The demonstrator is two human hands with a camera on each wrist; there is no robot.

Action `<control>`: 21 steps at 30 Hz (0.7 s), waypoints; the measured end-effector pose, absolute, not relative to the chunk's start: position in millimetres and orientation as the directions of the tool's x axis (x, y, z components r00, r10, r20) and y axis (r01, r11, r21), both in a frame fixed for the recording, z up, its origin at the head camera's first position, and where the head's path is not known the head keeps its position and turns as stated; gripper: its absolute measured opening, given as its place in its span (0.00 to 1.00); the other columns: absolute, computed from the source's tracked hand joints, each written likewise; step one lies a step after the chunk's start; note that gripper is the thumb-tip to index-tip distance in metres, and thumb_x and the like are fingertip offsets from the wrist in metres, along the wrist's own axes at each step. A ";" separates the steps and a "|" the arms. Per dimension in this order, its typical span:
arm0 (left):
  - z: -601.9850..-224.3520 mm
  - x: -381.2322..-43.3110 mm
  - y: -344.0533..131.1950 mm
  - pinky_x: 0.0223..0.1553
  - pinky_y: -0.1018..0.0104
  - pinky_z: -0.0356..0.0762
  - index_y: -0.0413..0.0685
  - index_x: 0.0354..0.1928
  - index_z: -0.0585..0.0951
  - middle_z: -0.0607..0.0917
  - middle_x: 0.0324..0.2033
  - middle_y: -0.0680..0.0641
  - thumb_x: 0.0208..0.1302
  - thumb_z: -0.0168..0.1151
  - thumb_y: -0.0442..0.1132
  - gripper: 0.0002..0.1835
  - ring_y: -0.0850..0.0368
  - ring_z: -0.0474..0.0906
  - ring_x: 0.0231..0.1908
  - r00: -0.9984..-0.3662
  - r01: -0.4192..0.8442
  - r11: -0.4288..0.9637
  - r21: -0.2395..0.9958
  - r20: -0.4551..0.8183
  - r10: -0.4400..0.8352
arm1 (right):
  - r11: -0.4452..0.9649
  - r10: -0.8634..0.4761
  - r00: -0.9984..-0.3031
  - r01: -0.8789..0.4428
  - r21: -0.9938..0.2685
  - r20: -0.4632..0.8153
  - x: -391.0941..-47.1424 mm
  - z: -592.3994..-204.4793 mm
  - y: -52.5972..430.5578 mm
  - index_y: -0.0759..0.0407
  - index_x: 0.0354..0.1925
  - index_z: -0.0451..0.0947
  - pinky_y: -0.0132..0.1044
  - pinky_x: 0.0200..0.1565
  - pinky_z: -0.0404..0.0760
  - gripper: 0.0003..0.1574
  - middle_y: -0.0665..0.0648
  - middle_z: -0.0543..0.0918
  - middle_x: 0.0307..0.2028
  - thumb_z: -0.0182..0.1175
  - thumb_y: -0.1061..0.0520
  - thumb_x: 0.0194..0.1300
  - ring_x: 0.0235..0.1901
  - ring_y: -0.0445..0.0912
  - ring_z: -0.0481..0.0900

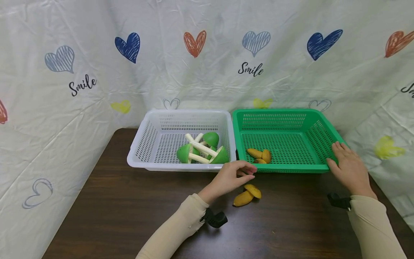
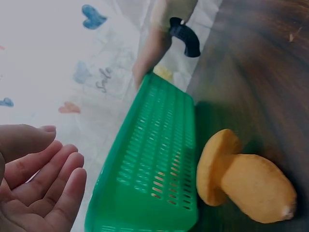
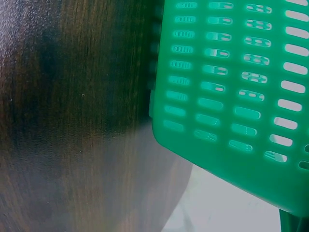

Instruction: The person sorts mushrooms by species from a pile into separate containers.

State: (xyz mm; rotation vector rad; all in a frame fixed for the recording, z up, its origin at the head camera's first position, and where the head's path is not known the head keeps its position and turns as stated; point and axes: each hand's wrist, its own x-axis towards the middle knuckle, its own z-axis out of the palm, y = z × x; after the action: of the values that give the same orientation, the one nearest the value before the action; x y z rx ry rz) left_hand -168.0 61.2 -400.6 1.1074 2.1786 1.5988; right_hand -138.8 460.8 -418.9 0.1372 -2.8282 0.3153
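Note:
My left hand (image 1: pixel 231 178) hovers by the front left corner of the green basket (image 1: pixel 288 167), with relaxed fingers and nothing in them. Just below it on the table lies a yellow toy mushroom (image 1: pixel 243 198), its cap toward the basket; the left wrist view shows this mushroom (image 2: pixel 256 186) up close. More yellow mushroom pieces (image 1: pixel 255 154) lie inside the green basket at its left end. Fairly straight fingers of my right hand (image 1: pixel 352 169) rest on that basket's right rim. The right wrist view shows the basket's slotted wall (image 3: pixel 217 104) but not the hand.
A white basket (image 1: pixel 147 165) stands against the green one on the left, with several green-capped toy mushrooms (image 1: pixel 219 155) piled in its right half. Both sit at the far side of the dark wooden table (image 1: pixel 106 208). Behind them hangs a pale cloth (image 1: pixel 155 72) printed with hearts.

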 end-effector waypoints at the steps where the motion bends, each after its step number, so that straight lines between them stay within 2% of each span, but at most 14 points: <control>1: -400.7 -166.1 60.1 0.42 0.76 0.76 0.38 0.48 0.80 0.83 0.44 0.44 0.64 0.60 0.32 0.12 0.60 0.80 0.42 -0.691 0.434 0.124 0.892 0.241 0.681 | 0.971 -0.063 -0.953 -0.127 -0.203 0.296 -138.8 -418.8 460.7 0.80 0.66 0.51 0.57 0.67 0.40 0.36 0.79 0.55 0.65 0.42 0.53 0.73 0.70 0.64 0.44; 7: -396.1 -155.0 52.5 0.42 0.74 0.77 0.34 0.48 0.79 0.83 0.43 0.40 0.63 0.59 0.28 0.12 0.51 0.80 0.42 -0.696 0.409 0.149 0.900 0.203 0.689 | 0.967 -0.071 -0.953 -0.139 -0.216 0.295 -137.5 -416.5 459.6 0.79 0.66 0.51 0.56 0.67 0.38 0.36 0.79 0.54 0.65 0.41 0.53 0.73 0.70 0.63 0.42; 15: -422.2 -161.7 50.4 0.42 0.74 0.77 0.38 0.47 0.80 0.83 0.43 0.41 0.64 0.60 0.32 0.11 0.62 0.79 0.40 -0.706 0.395 0.150 0.906 0.194 0.681 | 0.970 -0.085 -0.960 -0.141 -0.198 0.266 -139.0 -417.1 462.1 0.80 0.66 0.49 0.56 0.68 0.37 0.37 0.79 0.51 0.66 0.39 0.52 0.74 0.70 0.64 0.40; 21: -429.9 -162.8 47.9 0.41 0.76 0.77 0.40 0.46 0.81 0.84 0.42 0.45 0.63 0.61 0.33 0.10 0.66 0.79 0.39 -0.710 0.402 0.152 0.903 0.202 0.675 | 0.972 -0.093 -0.963 -0.142 -0.185 0.252 -140.4 -417.3 462.8 0.81 0.67 0.47 0.56 0.68 0.36 0.37 0.79 0.50 0.66 0.39 0.52 0.75 0.70 0.64 0.39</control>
State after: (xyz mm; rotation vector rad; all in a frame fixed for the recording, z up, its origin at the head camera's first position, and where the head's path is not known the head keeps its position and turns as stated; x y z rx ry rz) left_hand -162.8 47.9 -429.9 1.0477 2.1796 1.5813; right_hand -140.4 462.8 -417.3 0.1745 -2.8775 0.2953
